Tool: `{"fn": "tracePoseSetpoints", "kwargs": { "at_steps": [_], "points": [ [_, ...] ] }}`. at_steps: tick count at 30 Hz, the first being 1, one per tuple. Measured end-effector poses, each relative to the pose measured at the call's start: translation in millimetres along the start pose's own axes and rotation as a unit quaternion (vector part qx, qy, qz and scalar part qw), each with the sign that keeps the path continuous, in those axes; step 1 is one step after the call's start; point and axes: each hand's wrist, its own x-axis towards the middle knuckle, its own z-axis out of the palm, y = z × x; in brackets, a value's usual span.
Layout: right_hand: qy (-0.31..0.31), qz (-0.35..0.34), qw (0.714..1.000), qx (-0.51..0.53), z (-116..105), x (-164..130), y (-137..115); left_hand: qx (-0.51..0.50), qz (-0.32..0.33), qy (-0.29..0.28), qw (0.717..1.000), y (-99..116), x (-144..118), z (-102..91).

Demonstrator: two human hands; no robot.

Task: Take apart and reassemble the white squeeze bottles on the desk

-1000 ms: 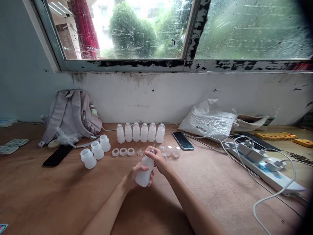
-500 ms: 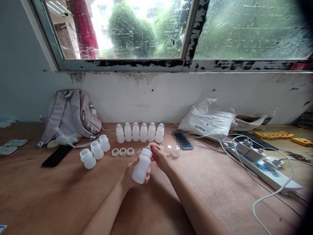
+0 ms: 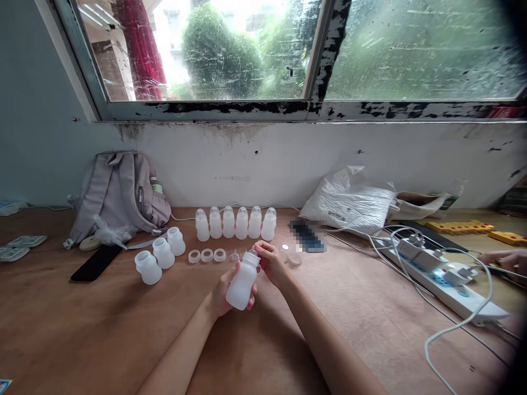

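Grasping frosted baby bottle (image 3: 241, 285), tilted above tabletop (image 3: 102, 334), with left hand (image 3: 223, 291). Working beside rim (image 3: 251, 256) with right hand (image 3: 271, 264), now off the top, apparently easing rim access; impossible to tell whether pinching.

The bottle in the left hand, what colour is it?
The bottle is cloudy, translucent white; the head view shows it best.
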Motion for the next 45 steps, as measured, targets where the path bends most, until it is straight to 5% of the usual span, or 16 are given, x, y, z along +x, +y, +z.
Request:
{"fn": "tracePoseSetpoints", "kwargs": {
  "at_steps": [4, 8, 12, 16, 19, 29, 35, 42, 45],
  "points": [
    [-0.001, 0.005, 1.0, -0.002, -3.0, 0.2, -2.2, -0.01, 0.02, 0.014, 1.0, 0.8, 1.2, 2.0],
    [0.031, -0.009, 0.999, -0.004, -5.5, 1.7, -4.0, 0.021, 0.064, 0.088, 0.994, 1.4, 1.1, 1.4],
    [0.077, -0.029, 0.997, -0.007, -6.2, 3.5, -4.2, 0.129, 0.164, 0.147, 0.967, 5.6, 0.2, -1.1],
    [0.096, -0.034, 0.995, -0.009, -6.3, 3.8, -2.1, 0.293, 0.256, 0.236, 0.89, 8.9, 3.6, -9.3],
    [0.104, -0.035, 0.994, -0.011, -7.0, 3.9, 0.9, 0.372, 0.264, 0.287, 0.843, 9.6, 6.3, -15.8],
    [0.117, -0.037, 0.992, -0.029, -14.6, 7.7, 9.1, 0.503, 0.307, 0.304, 0.749, 31.3, -9.9, -3.9],
    [0.111, -0.041, 0.99, -0.072, -13.7, 8.5, 17.0, 0.668, 0.22, 0.276, 0.656, 82.5, -13.0, -13.2],
    [0.051, -0.012, 0.969, -0.243, -7.3, 8.7, 27.4, 0.785, 0.154, 0.347, 0.489, 161.3, -25.5, -30.4],
    [0.036, -0.014, 0.953, -0.299, -9.4, 10.1, 35.1, 0.807, 0.103, 0.37, 0.448, 176.0, -25.8, -41.4]
  ]
}}
